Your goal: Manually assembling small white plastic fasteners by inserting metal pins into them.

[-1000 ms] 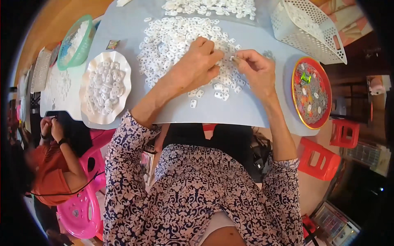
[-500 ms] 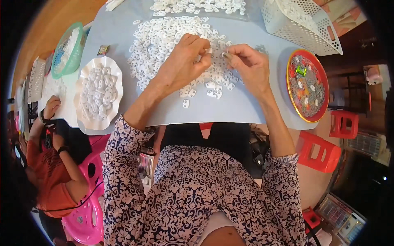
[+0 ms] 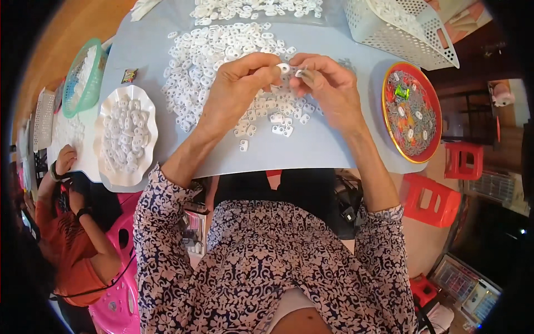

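Over the pile of small white plastic pieces [image 3: 194, 67], my two hands are close together, fingertips almost meeting. My left hand [image 3: 242, 83] pinches one oval white plastic piece [image 3: 283, 68] with a hole in it, between thumb and index finger. In my right hand [image 3: 332, 92], thumb and fingers close on a small whitish part [image 3: 300, 73]; the fingers partly cover it and its exact kind is unclear. Several loose white pieces [image 3: 282, 125] lie on the table just below my hands.
On the left are a scalloped white dish [image 3: 100, 133] of white pieces and a green basket [image 3: 100, 69]. A red gold-rimmed tray [image 3: 385, 119] of small grey parts and a perforated grey basket [image 3: 384, 36] are on the right. A co-worker's hand [image 3: 65, 160] rests at far left.
My hands have come closer together, and the piece in my left fingers now shows more plainly. The view has shifted slightly.
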The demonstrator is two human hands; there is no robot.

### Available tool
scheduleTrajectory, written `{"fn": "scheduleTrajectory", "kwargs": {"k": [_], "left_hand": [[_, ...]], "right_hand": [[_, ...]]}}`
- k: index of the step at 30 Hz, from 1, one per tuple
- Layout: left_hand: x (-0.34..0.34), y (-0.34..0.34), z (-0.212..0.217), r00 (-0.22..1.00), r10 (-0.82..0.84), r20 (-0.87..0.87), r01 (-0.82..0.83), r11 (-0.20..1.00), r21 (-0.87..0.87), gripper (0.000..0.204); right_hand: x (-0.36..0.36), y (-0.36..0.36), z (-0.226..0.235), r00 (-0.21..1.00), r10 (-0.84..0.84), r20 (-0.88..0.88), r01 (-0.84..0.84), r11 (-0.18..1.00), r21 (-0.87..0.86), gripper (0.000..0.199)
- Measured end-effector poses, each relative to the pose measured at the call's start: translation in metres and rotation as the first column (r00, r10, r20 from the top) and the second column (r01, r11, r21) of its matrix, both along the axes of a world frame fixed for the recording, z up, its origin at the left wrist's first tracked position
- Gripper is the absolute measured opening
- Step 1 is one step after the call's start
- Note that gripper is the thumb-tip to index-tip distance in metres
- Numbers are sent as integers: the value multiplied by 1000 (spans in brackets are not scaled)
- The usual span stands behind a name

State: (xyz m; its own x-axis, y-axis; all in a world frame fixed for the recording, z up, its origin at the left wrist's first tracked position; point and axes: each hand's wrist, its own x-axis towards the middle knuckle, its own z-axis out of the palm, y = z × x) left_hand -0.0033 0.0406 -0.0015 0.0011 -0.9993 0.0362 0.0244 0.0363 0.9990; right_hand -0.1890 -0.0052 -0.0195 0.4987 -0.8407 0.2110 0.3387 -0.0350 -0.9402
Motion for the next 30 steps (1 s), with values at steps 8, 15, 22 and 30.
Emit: {"fn": "scheduleTrajectory", "kwargs": {"k": [8,15,22,30], "left_hand": [[2,-4,-6,951,-90,-296,127,986,106,17],[-1,-2,-5,990,-129,-59,130,992,6,16],[-5,0,-7,995,-92,-31,91,995,-37,18],[-2,-2,-1,1000,-19,-21,17,994,-107,16]], "right_hand": [[0,2,3,999,25,45,-25,1000,-13,14],[0,0,1,992,121,44,-121,993,-1,20],[1,-1,-6,985,135,103,-143,987,71,16],[-1,1,-2,997,-42,-67,42,999,5,14]]}}
